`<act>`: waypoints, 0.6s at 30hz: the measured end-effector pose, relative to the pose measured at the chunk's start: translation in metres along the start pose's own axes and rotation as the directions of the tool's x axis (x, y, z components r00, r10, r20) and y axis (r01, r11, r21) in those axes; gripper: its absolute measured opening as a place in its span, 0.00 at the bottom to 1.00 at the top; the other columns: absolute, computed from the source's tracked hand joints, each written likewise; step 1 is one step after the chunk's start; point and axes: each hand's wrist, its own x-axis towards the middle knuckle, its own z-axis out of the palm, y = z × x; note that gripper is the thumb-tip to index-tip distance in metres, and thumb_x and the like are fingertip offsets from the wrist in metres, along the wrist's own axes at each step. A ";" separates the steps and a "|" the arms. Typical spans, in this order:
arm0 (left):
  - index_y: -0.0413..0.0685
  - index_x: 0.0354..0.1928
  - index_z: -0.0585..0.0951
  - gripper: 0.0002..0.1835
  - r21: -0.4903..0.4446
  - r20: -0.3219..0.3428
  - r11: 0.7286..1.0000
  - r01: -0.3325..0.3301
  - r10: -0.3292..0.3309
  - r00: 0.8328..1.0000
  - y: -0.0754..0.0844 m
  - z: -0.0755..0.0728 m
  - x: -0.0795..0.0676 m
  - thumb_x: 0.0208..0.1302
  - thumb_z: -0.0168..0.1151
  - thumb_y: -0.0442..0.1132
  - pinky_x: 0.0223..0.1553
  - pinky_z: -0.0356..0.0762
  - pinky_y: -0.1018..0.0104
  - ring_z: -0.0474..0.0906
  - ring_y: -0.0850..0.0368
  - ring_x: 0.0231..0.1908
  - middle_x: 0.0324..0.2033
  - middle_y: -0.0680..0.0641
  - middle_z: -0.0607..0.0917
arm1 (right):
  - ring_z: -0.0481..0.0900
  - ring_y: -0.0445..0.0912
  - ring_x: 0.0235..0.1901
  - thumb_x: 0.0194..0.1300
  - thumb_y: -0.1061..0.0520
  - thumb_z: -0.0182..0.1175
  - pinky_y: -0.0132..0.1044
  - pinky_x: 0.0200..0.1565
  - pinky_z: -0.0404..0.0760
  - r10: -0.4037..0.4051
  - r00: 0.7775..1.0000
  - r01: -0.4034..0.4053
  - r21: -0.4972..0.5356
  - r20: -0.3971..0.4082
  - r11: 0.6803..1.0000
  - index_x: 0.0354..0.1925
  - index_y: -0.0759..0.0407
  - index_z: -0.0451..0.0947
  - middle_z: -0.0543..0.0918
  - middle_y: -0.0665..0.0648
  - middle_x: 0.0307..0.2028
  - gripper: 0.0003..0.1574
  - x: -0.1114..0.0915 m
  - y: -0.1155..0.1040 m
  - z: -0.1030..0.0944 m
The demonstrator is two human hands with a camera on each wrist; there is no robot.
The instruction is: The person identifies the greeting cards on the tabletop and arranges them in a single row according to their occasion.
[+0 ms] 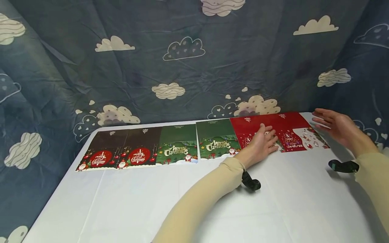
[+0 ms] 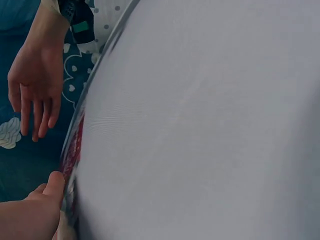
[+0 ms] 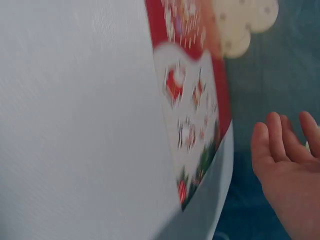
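Observation:
My left hand (image 1: 258, 145), fingers spread and nothing in it, is over the left red Christmas card (image 1: 245, 123), covering part of its picture. My right hand (image 1: 340, 127) is raised past the far right card, with loose fingers and an empty palm. That right red card (image 1: 284, 122) has a white patch with small Santa figures, which shows at the table edge in the right wrist view. To the left of the red pair lie two green Merry Christmas cards (image 1: 217, 148) and two dark brown cards (image 1: 100, 158) with red circles.
The cards form a row along the back of the white-covered table (image 1: 127, 206). Behind it hangs a dark blue cloth (image 1: 146, 71) with cloud prints. A black wrist device (image 1: 250, 182) sticks out below my left sleeve, and another (image 1: 343, 166) below the right.

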 end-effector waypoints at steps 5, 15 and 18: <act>0.47 0.69 0.66 0.29 -0.009 0.034 1.000 -0.020 0.020 0.999 0.013 -0.008 -0.014 0.77 0.40 0.58 0.68 0.56 0.40 0.59 0.40 0.70 0.70 0.41 0.66 | 0.82 0.45 0.48 0.78 0.50 0.46 0.38 0.47 0.82 -0.044 0.995 0.021 0.231 0.095 0.973 0.53 0.48 0.80 0.84 0.48 0.50 0.17 -0.012 0.004 0.018; 0.45 0.71 0.62 0.25 -0.042 0.069 0.994 -0.100 0.103 0.992 0.055 -0.037 -0.050 0.79 0.40 0.48 0.69 0.56 0.43 0.61 0.39 0.69 0.68 0.40 0.69 | 0.74 0.52 0.60 0.78 0.49 0.45 0.46 0.64 0.69 -0.077 0.975 -0.060 0.579 0.209 0.813 0.61 0.56 0.72 0.77 0.55 0.60 0.21 -0.033 0.023 0.091; 0.45 0.71 0.61 0.26 -0.029 0.087 0.990 -0.139 0.141 0.986 0.071 -0.050 -0.070 0.79 0.39 0.49 0.68 0.57 0.44 0.61 0.41 0.69 0.68 0.40 0.69 | 0.75 0.51 0.60 0.79 0.47 0.43 0.47 0.61 0.73 -0.133 0.961 -0.016 0.530 0.243 0.848 0.62 0.56 0.73 0.77 0.54 0.61 0.23 -0.037 0.034 0.117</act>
